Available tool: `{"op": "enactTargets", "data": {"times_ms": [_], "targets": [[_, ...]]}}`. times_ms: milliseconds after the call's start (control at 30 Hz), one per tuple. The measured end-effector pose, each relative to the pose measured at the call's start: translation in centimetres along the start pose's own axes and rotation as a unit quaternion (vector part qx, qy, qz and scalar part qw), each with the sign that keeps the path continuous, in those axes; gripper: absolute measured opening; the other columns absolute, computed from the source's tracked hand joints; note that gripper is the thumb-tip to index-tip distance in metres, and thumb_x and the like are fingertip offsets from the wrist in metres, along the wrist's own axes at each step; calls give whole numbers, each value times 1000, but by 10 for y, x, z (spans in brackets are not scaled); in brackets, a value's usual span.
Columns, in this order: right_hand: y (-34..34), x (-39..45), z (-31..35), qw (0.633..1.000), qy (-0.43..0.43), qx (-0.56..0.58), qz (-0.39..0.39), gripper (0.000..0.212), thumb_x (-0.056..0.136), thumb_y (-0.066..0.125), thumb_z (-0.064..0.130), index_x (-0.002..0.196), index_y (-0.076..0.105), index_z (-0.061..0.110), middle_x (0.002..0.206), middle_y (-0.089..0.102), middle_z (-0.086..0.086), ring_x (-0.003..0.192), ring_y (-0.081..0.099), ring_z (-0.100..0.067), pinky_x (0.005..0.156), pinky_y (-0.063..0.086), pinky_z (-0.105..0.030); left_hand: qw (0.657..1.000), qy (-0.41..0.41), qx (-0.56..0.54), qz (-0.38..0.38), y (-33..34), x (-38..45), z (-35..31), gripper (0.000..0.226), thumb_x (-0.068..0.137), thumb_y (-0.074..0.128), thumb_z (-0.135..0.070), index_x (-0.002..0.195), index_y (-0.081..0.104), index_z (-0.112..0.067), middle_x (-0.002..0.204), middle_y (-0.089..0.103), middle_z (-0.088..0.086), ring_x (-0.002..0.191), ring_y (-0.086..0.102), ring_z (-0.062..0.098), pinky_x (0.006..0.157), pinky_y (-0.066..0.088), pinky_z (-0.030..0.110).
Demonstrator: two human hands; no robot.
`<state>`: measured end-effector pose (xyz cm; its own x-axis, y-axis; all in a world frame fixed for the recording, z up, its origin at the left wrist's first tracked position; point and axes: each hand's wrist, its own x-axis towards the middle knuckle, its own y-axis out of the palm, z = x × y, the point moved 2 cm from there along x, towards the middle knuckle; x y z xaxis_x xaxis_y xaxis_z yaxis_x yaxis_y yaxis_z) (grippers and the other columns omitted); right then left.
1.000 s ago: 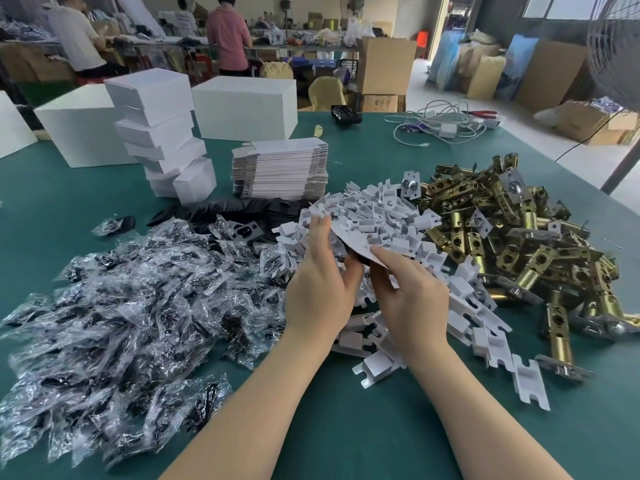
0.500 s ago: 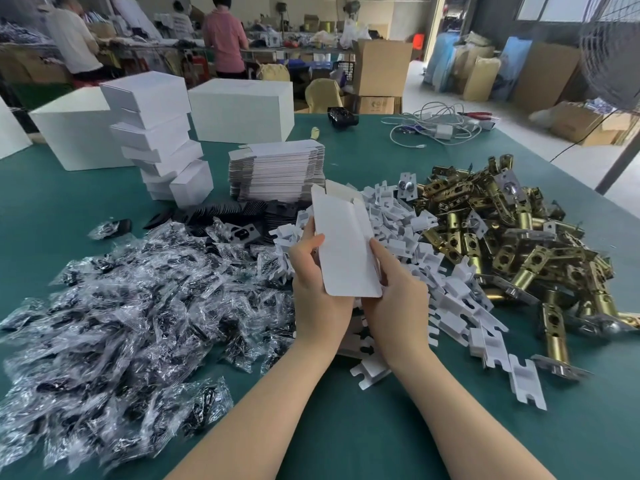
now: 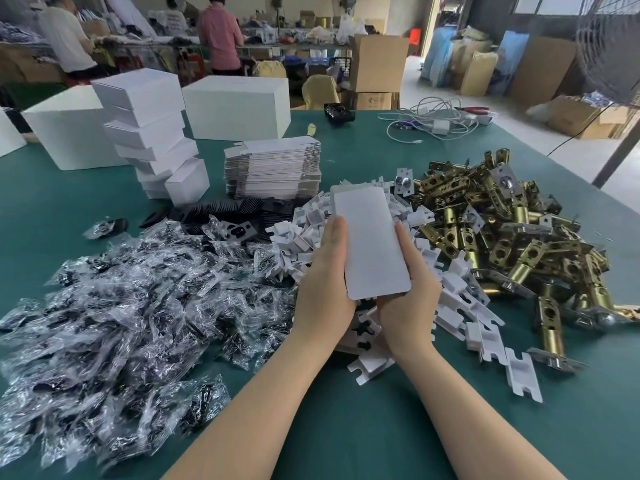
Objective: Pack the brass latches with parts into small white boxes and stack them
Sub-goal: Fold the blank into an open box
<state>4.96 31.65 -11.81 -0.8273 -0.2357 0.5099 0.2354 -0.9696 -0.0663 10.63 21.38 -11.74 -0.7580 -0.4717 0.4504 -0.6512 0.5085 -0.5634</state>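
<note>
Your hands: left hand (image 3: pixel 323 285) and right hand (image 3: pixel 408 289) grip the sides of a flat white box (image 3: pixel 370 242).
Change: the box now faces you squarely; half a second ago it tilted.
Box position: above white inserts (image 3: pixel 460 306).
Latches: brass latches (image 3: pixel 512 237) heaped right on the table (image 3: pixel 346 427).

Matt white card box blank (image 3: pixel 372 244), smooth, held between the left hand (image 3: pixel 323 289) and right hand (image 3: pixel 408 299). Right of the hands, brass latches (image 3: pixel 502 237), glossy yellow metal with silvery plates. Left, parts bags (image 3: pixel 121 299) in crinkled, shiny clear plastic. Beneath the hands, matt white card inserts (image 3: pixel 485 327) on a matt green table covering (image 3: pixel 346 427).
</note>
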Motion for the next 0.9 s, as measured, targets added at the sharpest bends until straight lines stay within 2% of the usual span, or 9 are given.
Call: {"op": "enactTargets", "data": {"times_ms": [100, 233, 300, 367, 533, 633, 700, 800, 900], "targets": [[-4, 1, -1, 997, 38, 64, -24, 59, 88, 64, 0, 140, 49, 22, 107, 65, 34, 97, 62, 9, 71, 52, -12, 997, 27, -37, 55, 1, 3, -5, 89, 93, 63, -4, 159, 6, -21, 165, 18, 7, 144, 35, 25, 115, 37, 38], [-17, 16, -7, 994, 70, 88, 14, 53, 84, 59, 7, 134, 58, 23, 119, 68, 19, 109, 63, -1, 79, 56, -21, 956, -24, -246, 156, -8, 7, 3, 113, 70, 89, -32, 155, 14, -41, 161, 19, -5, 144, 36, 11, 113, 42, 37], [-19, 21, -10, 989, 80, 116, 50, 46, 91, 54, -5, 127, 61, 22, 113, 71, 18, 106, 65, -3, 81, 55, -24, 927, -54, -341, 148, -16, 9, 3, 84, 70, 81, -57, 138, 33, -62, 152, 37, -14, 130, 51, -1, 99, 51, 23], [-16, 21, -11, 983, 96, 137, 70, 48, 95, 48, -11, 123, 63, 24, 112, 72, 15, 107, 65, -7, 82, 53, -26, 897, -102, -409, 131, -22, 14, 6, 47, 76, 67, -71, 120, 51, -66, 142, 52, -4, 120, 62, 10, 89, 56, 27], [-8, 16, -2, 979, 94, 132, 128, 48, 91, 61, -3, 133, 60, 19, 117, 70, 14, 107, 67, -8, 76, 56, -22, 851, -195, -487, 23, -23, 19, 19, 15, 81, 72, -39, 94, 65, -35, 105, 73, 3, 101, 71, 27, 69, 60, 34], [-8, 19, -1, 932, 194, 230, 200, 63, 84, 68, -6, 141, 51, 15, 125, 68, -2, 113, 66, -18, 83, 59, -31, 786, -213, -581, -5, -28, 20, 25, 33, 77, 72, -23, 107, 60, -32, 105, 75, 6, 89, 73, 24, 63, 60, 37], [-12, 22, 2, 887, 259, 294, 244, 61, 86, 58, -12, 139, 52, 18, 126, 67, -9, 103, 70, -19, 80, 59, -32, 760, -219, -612, -2, -34, 22, 25, 50, 77, 73, -18, 121, 52, -31, 109, 75, 8, 89, 73, 24, 63, 60, 39], [-17, 26, 2, 855, 314, 347, 223, 53, 89, 39, -6, 127, 64, 21, 123, 69, -8, 92, 70, -18, 74, 58, -33, 761, -227, -608, 18, -37, 24, 24, 57, 75, 73, -18, 127, 50, -24, 104, 76, 4, 87, 74, 19, 60, 59, 34], [-12, 24, 0, 904, 314, 235, 168, 24, 90, 58, 42, 100, 76, 30, 102, 74, -1, 85, 70, -21, 74, 52, -43, 802, -220, -554, 39, -35, 23, 21, 62, 71, 76, -17, 129, 56, -24, 101, 77, -3, 88, 74, 14, 59, 58, 30]]}}
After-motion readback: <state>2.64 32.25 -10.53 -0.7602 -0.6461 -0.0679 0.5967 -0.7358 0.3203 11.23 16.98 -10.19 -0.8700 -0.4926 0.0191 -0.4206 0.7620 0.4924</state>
